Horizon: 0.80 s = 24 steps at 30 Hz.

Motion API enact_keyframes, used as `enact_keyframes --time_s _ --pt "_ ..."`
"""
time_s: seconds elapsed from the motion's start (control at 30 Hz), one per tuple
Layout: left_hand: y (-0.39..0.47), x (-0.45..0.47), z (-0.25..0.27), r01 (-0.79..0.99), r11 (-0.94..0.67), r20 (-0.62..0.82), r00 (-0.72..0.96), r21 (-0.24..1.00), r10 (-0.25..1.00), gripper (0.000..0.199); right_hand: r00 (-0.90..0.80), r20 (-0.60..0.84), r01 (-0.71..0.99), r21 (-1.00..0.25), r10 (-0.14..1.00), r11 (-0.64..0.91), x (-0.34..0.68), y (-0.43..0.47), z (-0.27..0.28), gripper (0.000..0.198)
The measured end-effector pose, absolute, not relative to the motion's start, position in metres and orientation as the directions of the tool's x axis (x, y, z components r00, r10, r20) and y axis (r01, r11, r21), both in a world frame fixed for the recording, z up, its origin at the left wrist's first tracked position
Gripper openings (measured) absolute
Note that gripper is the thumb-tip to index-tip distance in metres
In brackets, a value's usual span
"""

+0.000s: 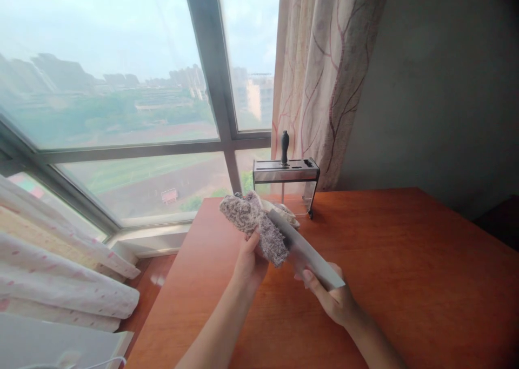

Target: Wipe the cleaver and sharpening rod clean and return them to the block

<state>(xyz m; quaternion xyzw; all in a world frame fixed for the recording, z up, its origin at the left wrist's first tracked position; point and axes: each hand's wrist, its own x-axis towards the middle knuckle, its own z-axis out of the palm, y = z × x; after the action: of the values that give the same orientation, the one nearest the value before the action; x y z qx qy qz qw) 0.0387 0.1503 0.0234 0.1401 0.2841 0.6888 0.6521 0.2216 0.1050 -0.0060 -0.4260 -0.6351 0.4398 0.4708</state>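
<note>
The right hand (pixel 334 299) comes first, one hand with its fingers curled around the near end of one flat metal piece (pixel 308 247). One left hand (pixel 250 258) is to the left of the metal piece, and its fingers squeeze one fluffy gray cloth (pixel 245 215), thumb on top. The metal piece runs from the right fingers into the cloth, which hides its far end, above one brown table (pixel 389 245). Past the metal piece is one stand (pixel 286 172) with one black handle (pixel 284 147) sticking up.
</note>
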Motion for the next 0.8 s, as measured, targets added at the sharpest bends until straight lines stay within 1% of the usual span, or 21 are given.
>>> enact_keyframes --time_s 0.07,0.17,0.27,0.33,0.4,0.5,0.6,0.67,0.8 --pt "0.150 0.040 0.021 -0.817 0.014 -0.184 -0.113 0.576 0.976 0.029 -0.197 0.219 0.118 -0.962 0.956 0.245 0.220 0.104 -0.006 0.036" --pt "0.151 0.038 0.016 -0.799 0.005 -0.161 -0.115 0.601 0.980 0.032 -0.169 0.162 0.077 -0.981 0.972 0.177 0.221 0.104 -0.003 0.037" --pt "0.151 0.034 0.013 -0.769 0.026 -0.118 -0.065 0.639 0.991 0.035 -0.111 0.116 -0.026 -0.993 0.987 0.114 0.225 0.106 0.002 0.040" --pt "0.152 0.033 0.011 -0.750 0.054 -0.103 -0.018 0.660 0.995 0.036 -0.102 0.085 -0.097 -0.992 0.991 0.075 0.228 0.107 0.006 0.040" --pt "0.153 0.033 0.010 -0.739 0.064 -0.097 -0.002 0.670 0.995 0.036 -0.102 0.064 -0.122 -0.991 0.993 0.052 0.229 0.108 0.008 0.039" --pt "0.155 0.034 0.009 -0.735 0.030 -0.097 -0.049 0.677 0.994 0.038 -0.127 0.102 -0.027 -0.995 0.987 0.100 0.226 0.108 0.009 0.039" --pt "0.158 0.034 0.010 -0.739 -0.015 -0.110 -0.120 0.674 0.987 0.037 -0.208 0.161 0.100 -0.978 0.965 0.185 0.221 0.107 0.006 0.037" --pt "0.159 0.035 0.011 -0.746 -0.024 -0.136 -0.153 0.666 0.979 0.035 -0.250 0.187 0.130 -0.966 0.950 0.225 0.219 0.107 0.003 0.033" --pt "0.159 0.037 0.012 -0.745 -0.028 -0.192 -0.207 0.667 0.959 0.034 -0.276 0.270 0.159 -0.933 0.922 0.321 0.219 0.108 -0.002 0.028"
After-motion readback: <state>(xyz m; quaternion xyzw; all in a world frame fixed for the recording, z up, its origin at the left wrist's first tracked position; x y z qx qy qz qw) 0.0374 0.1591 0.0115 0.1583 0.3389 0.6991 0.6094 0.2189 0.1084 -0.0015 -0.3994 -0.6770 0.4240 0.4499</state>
